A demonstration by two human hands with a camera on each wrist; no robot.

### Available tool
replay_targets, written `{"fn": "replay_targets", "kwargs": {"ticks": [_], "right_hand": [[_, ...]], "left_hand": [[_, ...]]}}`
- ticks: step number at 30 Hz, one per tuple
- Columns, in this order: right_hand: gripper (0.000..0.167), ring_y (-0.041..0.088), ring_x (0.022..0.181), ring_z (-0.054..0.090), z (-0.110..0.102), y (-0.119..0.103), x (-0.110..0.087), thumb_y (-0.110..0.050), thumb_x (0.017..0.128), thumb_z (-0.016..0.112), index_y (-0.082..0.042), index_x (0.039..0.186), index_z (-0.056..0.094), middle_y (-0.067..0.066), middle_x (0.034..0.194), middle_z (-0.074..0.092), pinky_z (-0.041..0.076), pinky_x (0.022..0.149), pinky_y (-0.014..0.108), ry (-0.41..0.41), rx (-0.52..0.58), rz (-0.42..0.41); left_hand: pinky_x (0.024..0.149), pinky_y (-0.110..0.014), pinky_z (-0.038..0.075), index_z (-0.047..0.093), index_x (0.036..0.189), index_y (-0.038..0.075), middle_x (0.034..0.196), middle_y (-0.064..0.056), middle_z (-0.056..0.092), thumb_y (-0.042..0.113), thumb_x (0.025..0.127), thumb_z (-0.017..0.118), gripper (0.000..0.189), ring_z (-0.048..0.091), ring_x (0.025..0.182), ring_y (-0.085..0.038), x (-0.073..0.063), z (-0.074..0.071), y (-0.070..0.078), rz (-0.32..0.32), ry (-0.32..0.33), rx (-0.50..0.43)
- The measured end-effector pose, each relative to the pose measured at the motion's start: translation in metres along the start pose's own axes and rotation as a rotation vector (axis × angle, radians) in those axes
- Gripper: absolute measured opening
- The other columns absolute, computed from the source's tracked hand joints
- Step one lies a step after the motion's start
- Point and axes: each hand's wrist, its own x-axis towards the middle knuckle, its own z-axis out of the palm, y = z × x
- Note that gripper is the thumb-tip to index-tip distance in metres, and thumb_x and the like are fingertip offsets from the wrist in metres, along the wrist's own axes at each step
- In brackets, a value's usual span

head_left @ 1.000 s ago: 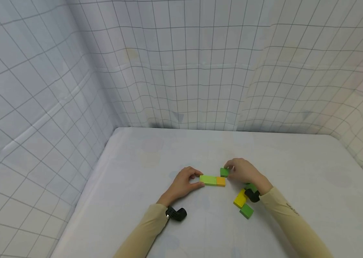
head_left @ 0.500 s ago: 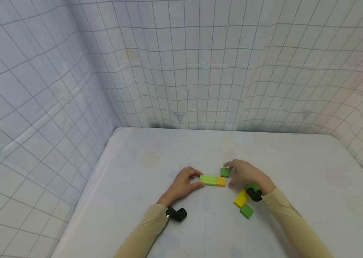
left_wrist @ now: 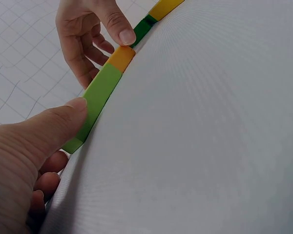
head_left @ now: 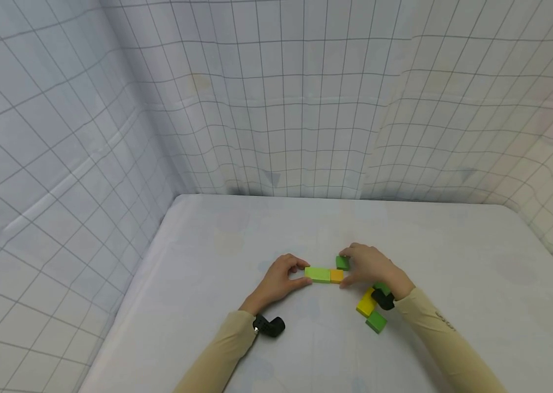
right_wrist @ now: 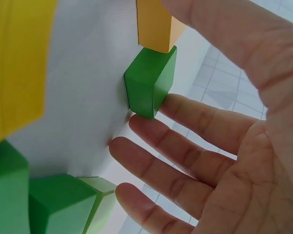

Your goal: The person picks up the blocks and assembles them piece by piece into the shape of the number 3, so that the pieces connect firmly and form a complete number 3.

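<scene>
While my left hand (head_left: 278,281) pinches the long light-green block (head_left: 317,274) at the end toward the left edge, that end can serve well as an anchor. The orange block (head_left: 336,276) sits against its other end. My right hand (head_left: 370,265) is loosely extended: its thumb is at the orange block, and its index fingertip is at the square green block (head_left: 342,263), which lies toward the far edge and slightly toward the right edge. Whether these fingers squeeze, I cannot tell. For good adjusting, I think small and level pushes are better, so the sides come flush and the row does not turn.

This group lies around the middle of the white tabletop (head_left: 198,234), well apart from its far edge and both side edges; the near edge is out of view. From there toward the far right corner, I judge enough room for moving my hand. The other direction is tighter: under my right wrist camera (head_left: 383,298) lies a half-hidden green block (head_left: 383,286), beside the yellow block (head_left: 366,303) and the nearest green block (head_left: 376,322). A low wrist could nudge them.
</scene>
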Motion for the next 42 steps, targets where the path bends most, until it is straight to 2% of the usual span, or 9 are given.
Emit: {"fn": "replay_targets", "kwargs": {"ticks": [9, 14, 20, 25, 29, 32, 34, 37, 42], "right_hand": [[0.068, 0.023, 0.092, 0.053, -0.001, -0.001, 0.000, -0.037, 0.067, 0.086, -0.002, 0.120, 0.063, 0.009, 0.110, 0.059, 0.045, 0.085, 0.045, -0.001, -0.004, 0.017], [0.075, 0.026, 0.097, 0.054, 0.000, 0.002, -0.002, -0.040, 0.069, 0.085, -0.004, 0.128, 0.057, 0.011, 0.115, 0.058, 0.045, 0.087, 0.046, -0.005, 0.041, 0.026], [0.072, 0.034, 0.112, 0.051, -0.005, 0.007, -0.013, -0.039, 0.077, 0.079, -0.003, 0.134, 0.052, 0.019, 0.128, 0.051, 0.042, 0.092, 0.051, 0.096, 0.091, 0.072], [0.059, 0.032, 0.105, 0.055, -0.013, 0.010, -0.031, -0.036, 0.083, 0.074, -0.003, 0.128, 0.057, 0.016, 0.124, 0.054, 0.045, 0.086, 0.049, 0.153, 0.123, 0.051], [0.030, 0.020, 0.085, 0.057, -0.017, 0.011, -0.046, -0.026, 0.085, 0.073, -0.006, 0.107, 0.068, 0.002, 0.099, 0.063, 0.049, 0.075, 0.038, 0.103, 0.160, 0.002], [0.013, 0.014, 0.080, 0.055, -0.016, 0.012, -0.056, -0.020, 0.083, 0.075, -0.013, 0.094, 0.070, -0.007, 0.090, 0.061, 0.047, 0.071, 0.034, 0.037, 0.180, -0.026], [0.015, 0.016, 0.084, 0.056, -0.013, 0.011, -0.062, -0.021, 0.080, 0.078, -0.016, 0.092, 0.070, -0.008, 0.093, 0.060, 0.047, 0.073, 0.034, 0.005, 0.186, -0.056], [0.027, 0.018, 0.090, 0.056, -0.009, 0.011, -0.070, -0.025, 0.071, 0.084, -0.017, 0.094, 0.072, -0.008, 0.099, 0.057, 0.047, 0.076, 0.036, -0.030, 0.188, -0.100], [0.037, 0.015, 0.089, 0.051, -0.002, 0.012, -0.075, -0.027, 0.065, 0.088, -0.019, 0.097, 0.073, -0.009, 0.099, 0.053, 0.046, 0.075, 0.031, -0.059, 0.174, -0.094]], "left_hand": [[0.078, -0.026, 0.044, 0.068, 0.109, 0.014, 0.094, 0.007, 0.057, 0.030, 0.082, 0.076, 0.032, 0.051, 0.086, -0.008, 0.000, 0.001, 0.000, 0.000, 0.002, 0.003], [0.078, -0.026, 0.044, 0.068, 0.109, 0.014, 0.095, 0.007, 0.057, 0.031, 0.082, 0.076, 0.033, 0.051, 0.086, -0.009, 0.000, 0.001, 0.000, -0.001, 0.002, 0.008], [0.078, -0.026, 0.044, 0.067, 0.109, 0.015, 0.095, 0.008, 0.057, 0.031, 0.082, 0.076, 0.033, 0.050, 0.086, -0.008, 0.000, 0.001, 0.000, -0.010, 0.001, 0.013], [0.078, -0.027, 0.043, 0.067, 0.109, 0.014, 0.094, 0.008, 0.056, 0.031, 0.082, 0.076, 0.033, 0.050, 0.085, -0.009, -0.001, 0.002, 0.001, -0.014, 0.003, 0.009], [0.078, -0.027, 0.043, 0.067, 0.109, 0.014, 0.094, 0.008, 0.056, 0.031, 0.082, 0.076, 0.033, 0.049, 0.085, -0.009, -0.001, 0.002, 0.001, -0.012, 0.006, 0.013], [0.078, -0.027, 0.043, 0.067, 0.109, 0.014, 0.094, 0.008, 0.056, 0.031, 0.082, 0.076, 0.034, 0.049, 0.085, -0.009, -0.001, 0.003, 0.000, -0.005, 0.010, 0.020], [0.078, -0.027, 0.043, 0.067, 0.109, 0.014, 0.094, 0.007, 0.056, 0.032, 0.082, 0.076, 0.034, 0.049, 0.085, -0.009, -0.001, 0.003, 0.000, -0.001, 0.013, 0.021], [0.077, -0.027, 0.043, 0.067, 0.110, 0.014, 0.094, 0.007, 0.056, 0.032, 0.082, 0.076, 0.034, 0.049, 0.085, -0.009, -0.001, 0.003, 0.000, -0.001, 0.012, 0.017], [0.077, -0.027, 0.043, 0.068, 0.109, 0.013, 0.093, 0.007, 0.057, 0.032, 0.082, 0.076, 0.034, 0.050, 0.084, -0.009, -0.002, 0.003, 0.000, 0.012, 0.023, 0.009]]}}
